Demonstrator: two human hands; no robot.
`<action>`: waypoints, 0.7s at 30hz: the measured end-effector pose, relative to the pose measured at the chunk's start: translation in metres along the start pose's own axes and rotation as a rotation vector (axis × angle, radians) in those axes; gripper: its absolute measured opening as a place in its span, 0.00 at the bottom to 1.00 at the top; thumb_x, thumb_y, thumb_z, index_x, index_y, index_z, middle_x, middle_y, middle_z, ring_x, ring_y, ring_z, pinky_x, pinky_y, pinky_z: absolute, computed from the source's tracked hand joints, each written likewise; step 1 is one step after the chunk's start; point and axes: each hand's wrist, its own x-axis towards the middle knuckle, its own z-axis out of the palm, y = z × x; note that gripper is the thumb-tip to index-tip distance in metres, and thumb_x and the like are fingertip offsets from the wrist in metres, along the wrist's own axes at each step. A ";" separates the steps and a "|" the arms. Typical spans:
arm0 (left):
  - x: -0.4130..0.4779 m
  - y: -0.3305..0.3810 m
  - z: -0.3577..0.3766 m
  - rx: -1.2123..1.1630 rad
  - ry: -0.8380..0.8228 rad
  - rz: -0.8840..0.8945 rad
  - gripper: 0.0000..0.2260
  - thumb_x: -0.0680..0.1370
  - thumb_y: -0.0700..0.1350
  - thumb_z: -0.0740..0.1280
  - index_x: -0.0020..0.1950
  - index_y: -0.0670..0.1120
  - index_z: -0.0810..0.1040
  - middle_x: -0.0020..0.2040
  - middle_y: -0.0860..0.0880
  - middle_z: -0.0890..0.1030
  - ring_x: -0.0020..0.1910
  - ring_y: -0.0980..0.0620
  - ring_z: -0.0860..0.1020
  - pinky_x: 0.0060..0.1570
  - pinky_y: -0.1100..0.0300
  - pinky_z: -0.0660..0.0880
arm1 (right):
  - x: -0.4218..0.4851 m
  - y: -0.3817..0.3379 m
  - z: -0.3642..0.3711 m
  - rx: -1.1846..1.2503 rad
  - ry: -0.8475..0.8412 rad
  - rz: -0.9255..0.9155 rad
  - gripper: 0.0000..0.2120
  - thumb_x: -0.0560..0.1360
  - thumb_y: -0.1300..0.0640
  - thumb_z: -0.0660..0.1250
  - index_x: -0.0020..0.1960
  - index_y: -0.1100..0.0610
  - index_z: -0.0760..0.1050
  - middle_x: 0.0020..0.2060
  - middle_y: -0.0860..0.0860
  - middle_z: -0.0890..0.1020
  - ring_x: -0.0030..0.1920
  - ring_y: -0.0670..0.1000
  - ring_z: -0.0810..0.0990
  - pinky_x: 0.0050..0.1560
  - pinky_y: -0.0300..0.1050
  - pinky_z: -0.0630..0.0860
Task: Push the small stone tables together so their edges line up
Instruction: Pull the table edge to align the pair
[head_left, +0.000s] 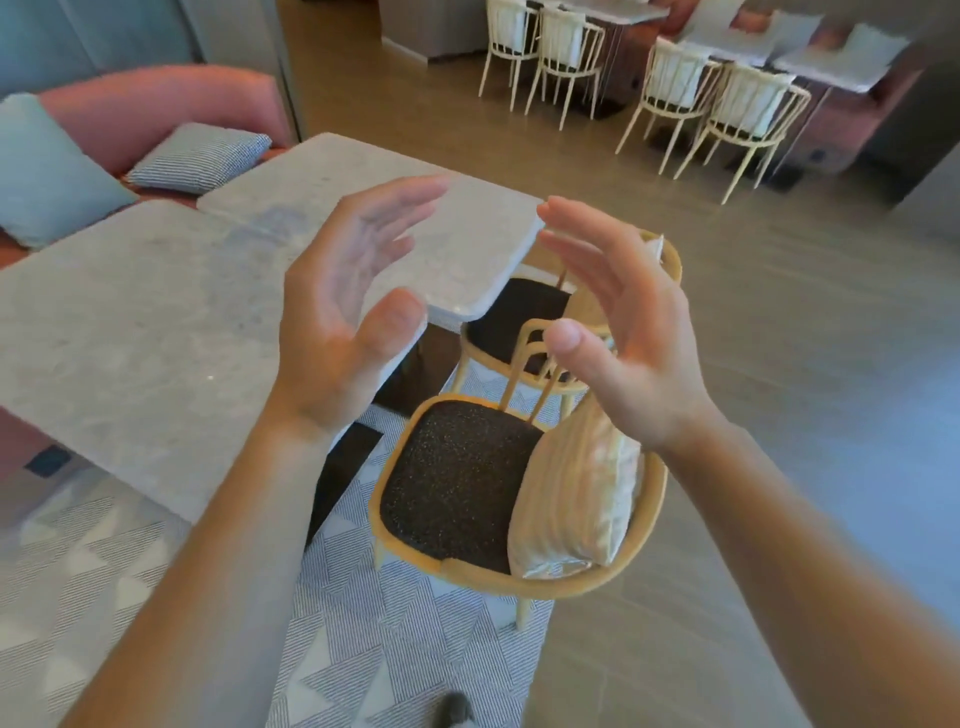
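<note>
Left hand (337, 317) hovering released, fingers straight, holding nothing | near stone table (145, 338) lying below and left of its palm | far stone table (467, 244) sitting between both palms, corner jutting past the near one's edge, so aligning is looking unfinished | right hand (618, 332) hovering released near that corner.

stone tables (156, 312) mottled grey; sofa (156, 109) pink; rug (389, 649) grey-white striped triangles; chair seat (457, 478) speckled black

Nothing readable from here: no text, labels, brands or numbers on the grey speckled stone tabletops (130, 322), striped grey cushion (200, 156) or yellow wooden chairs (519, 577).
</note>
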 end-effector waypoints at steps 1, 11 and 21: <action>0.002 -0.003 0.005 0.019 0.010 -0.008 0.32 0.78 0.74 0.62 0.73 0.54 0.72 0.74 0.51 0.77 0.76 0.48 0.76 0.72 0.53 0.74 | 0.002 0.009 -0.003 0.014 -0.012 -0.006 0.47 0.76 0.28 0.66 0.78 0.64 0.67 0.75 0.56 0.75 0.76 0.53 0.76 0.76 0.63 0.72; 0.004 -0.013 0.093 0.193 0.230 -0.098 0.34 0.76 0.75 0.64 0.72 0.52 0.73 0.74 0.46 0.77 0.75 0.45 0.77 0.69 0.53 0.73 | 0.027 0.104 -0.069 0.208 -0.214 -0.135 0.44 0.78 0.30 0.65 0.77 0.65 0.67 0.74 0.58 0.75 0.75 0.54 0.77 0.76 0.62 0.72; -0.031 -0.011 0.146 0.381 0.522 -0.228 0.31 0.79 0.72 0.64 0.72 0.53 0.73 0.74 0.45 0.77 0.75 0.44 0.77 0.70 0.49 0.73 | 0.061 0.154 -0.054 0.462 -0.468 -0.223 0.40 0.81 0.34 0.64 0.77 0.65 0.67 0.74 0.61 0.74 0.74 0.57 0.77 0.75 0.59 0.73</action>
